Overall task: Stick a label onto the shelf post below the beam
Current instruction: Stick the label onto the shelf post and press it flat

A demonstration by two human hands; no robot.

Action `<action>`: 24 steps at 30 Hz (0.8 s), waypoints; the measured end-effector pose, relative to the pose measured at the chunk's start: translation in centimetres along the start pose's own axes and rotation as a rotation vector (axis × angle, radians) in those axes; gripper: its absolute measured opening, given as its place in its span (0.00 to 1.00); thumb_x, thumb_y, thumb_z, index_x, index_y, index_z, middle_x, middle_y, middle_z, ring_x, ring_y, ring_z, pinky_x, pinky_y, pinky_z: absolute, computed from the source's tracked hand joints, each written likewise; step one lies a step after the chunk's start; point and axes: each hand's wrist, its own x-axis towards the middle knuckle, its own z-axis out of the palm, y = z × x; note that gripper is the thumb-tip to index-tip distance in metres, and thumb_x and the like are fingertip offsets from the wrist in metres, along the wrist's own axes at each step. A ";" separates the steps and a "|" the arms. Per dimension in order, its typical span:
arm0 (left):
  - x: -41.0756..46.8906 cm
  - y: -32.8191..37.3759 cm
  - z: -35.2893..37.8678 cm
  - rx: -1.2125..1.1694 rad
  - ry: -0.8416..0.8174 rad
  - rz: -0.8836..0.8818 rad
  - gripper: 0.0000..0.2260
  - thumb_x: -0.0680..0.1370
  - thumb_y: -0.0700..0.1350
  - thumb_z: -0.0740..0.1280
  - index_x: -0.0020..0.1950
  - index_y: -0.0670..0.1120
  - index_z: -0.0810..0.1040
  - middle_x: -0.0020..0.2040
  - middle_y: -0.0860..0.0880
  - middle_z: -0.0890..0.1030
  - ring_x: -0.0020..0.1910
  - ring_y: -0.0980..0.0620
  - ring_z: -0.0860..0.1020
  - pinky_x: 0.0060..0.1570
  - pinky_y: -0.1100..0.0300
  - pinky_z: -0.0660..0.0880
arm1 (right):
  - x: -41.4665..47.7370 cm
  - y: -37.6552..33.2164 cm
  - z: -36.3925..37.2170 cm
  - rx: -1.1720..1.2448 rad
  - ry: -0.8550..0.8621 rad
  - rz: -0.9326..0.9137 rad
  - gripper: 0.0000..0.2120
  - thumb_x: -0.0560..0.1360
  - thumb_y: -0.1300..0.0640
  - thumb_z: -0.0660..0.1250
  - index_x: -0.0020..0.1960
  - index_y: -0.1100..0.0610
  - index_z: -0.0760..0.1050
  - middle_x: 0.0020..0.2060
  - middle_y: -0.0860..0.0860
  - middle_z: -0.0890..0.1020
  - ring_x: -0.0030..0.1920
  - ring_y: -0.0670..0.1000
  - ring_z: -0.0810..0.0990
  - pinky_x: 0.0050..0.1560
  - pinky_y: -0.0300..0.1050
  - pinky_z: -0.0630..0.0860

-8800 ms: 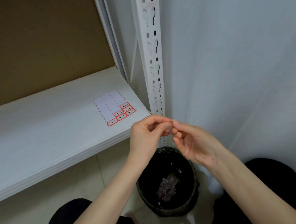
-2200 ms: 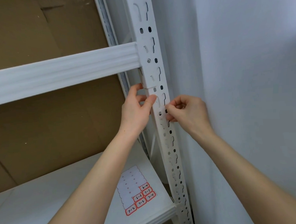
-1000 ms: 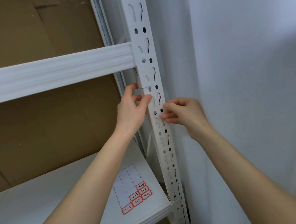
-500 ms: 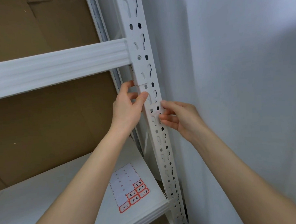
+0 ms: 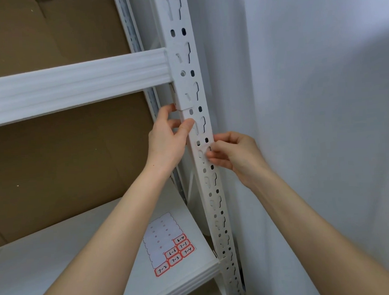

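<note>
Fingers (image 5: 212,156) of R hand (image 5: 234,155) curl, tips seem to pinch a small pale paper label (image 5: 202,148) flat against the white slotted metal shelf post (image 5: 208,187), a bit below the white ribbed beam (image 5: 73,86). L hand (image 5: 166,139) grips the post, thumb on its front. Risk, imo: label sits crooked or bridges a slot, so edges lift. Below: white shelf board (image 5: 60,267) w/ red-bordered sticker sheet (image 5: 169,245); brown cardboard (image 5: 54,166) behind, grey wall (image 5: 310,96) on the right.

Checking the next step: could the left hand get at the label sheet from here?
Probably yes: the sheet lies uncovered on the shelf, below the left hand, which grips the post.
</note>
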 end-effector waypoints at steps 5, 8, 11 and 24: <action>0.0 0.1 0.0 0.011 -0.003 0.000 0.20 0.76 0.50 0.67 0.66 0.53 0.67 0.52 0.50 0.83 0.52 0.50 0.81 0.55 0.44 0.77 | 0.1 -0.3 0.2 -0.096 0.030 -0.040 0.06 0.72 0.65 0.70 0.48 0.63 0.77 0.38 0.54 0.84 0.35 0.47 0.83 0.38 0.41 0.81; 0.1 0.1 0.0 0.008 0.003 0.000 0.20 0.77 0.49 0.66 0.67 0.52 0.67 0.52 0.50 0.83 0.52 0.50 0.81 0.55 0.44 0.77 | 0.2 -0.3 0.2 -0.123 0.018 -0.055 0.05 0.72 0.67 0.69 0.48 0.63 0.76 0.37 0.55 0.84 0.34 0.47 0.83 0.38 0.40 0.80; 0.1 0.0 0.0 0.012 0.005 -0.007 0.20 0.77 0.49 0.66 0.68 0.52 0.66 0.53 0.50 0.82 0.53 0.50 0.81 0.55 0.44 0.77 | -0.2 -0.2 0.2 -0.151 0.018 -0.076 0.06 0.71 0.67 0.69 0.47 0.62 0.76 0.37 0.54 0.84 0.34 0.47 0.83 0.38 0.41 0.81; -0.3 0.8 0.2 0.029 0.023 -0.003 0.20 0.77 0.48 0.66 0.69 0.52 0.66 0.52 0.50 0.82 0.51 0.51 0.80 0.55 0.46 0.77 | -0.4 -0.5 0.5 -0.376 0.086 -0.254 0.06 0.69 0.63 0.72 0.43 0.60 0.75 0.29 0.49 0.80 0.35 0.53 0.84 0.38 0.43 0.82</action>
